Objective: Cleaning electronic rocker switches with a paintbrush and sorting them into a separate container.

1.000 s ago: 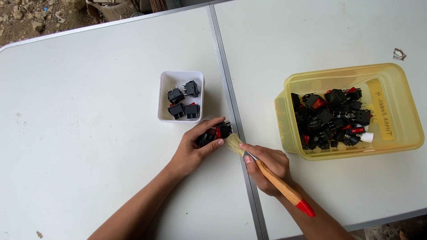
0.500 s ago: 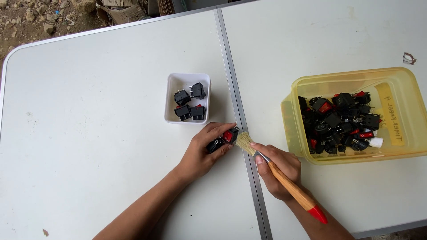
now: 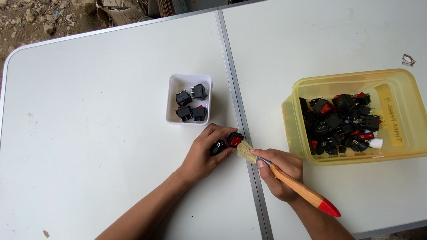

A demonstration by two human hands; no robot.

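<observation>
My left hand (image 3: 205,153) grips a small black rocker switch with a red face (image 3: 233,140), held just above the white table (image 3: 89,111). My right hand (image 3: 278,172) holds a paintbrush (image 3: 284,178) with a wooden handle and red tip; its pale bristles touch the switch's right side. Just beyond my left hand stands a small white square tub (image 3: 189,98) with several black switches in it. To the right sits a yellow translucent bin (image 3: 356,115) heaped with many black and red switches.
A grey seam (image 3: 233,89) between two table halves runs from the far edge down between my hands. Stony ground and cardboard scraps (image 3: 58,15) lie beyond the far left edge. A small torn mark (image 3: 408,59) shows at the far right.
The switch has turned in my left hand so its red face shows more, while the brush stays against it. The view has shifted slightly.
</observation>
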